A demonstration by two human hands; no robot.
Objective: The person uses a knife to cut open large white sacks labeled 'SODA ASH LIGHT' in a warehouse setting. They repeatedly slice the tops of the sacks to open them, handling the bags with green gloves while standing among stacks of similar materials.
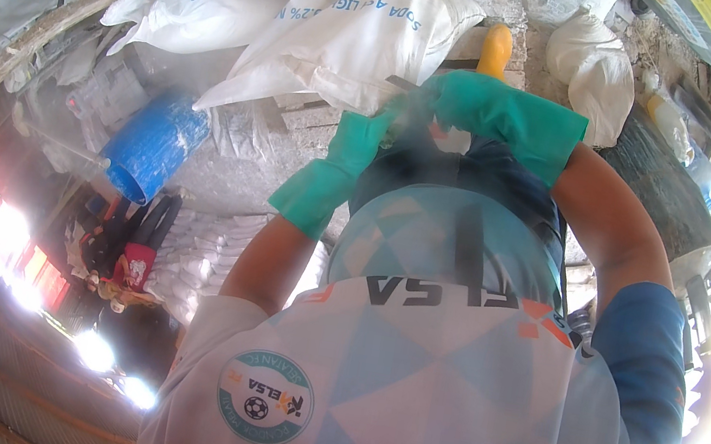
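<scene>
Both my hands wear long green rubber gloves and meet close to my body, at the near right end of a full white woven sack (349, 33) with blue print. My left hand (360, 135) is closed at the sack's lower edge and appears to pinch its fabric. My right hand (452, 97) is curled just above and to the right of it. From its fingers a thin dark flat piece (402, 83), blade-like, juts left against the sack. Haze and blur hide the fingertips of both hands.
Another white sack (209, 0) lies to the left, and a twisted white sack (592, 73) to the right. A yellow boot (495, 50) stands beyond my hands. A blue drum (156, 146) lies on its side at left. Farther back is a person in red (134, 265) by stacked sacks (205, 249).
</scene>
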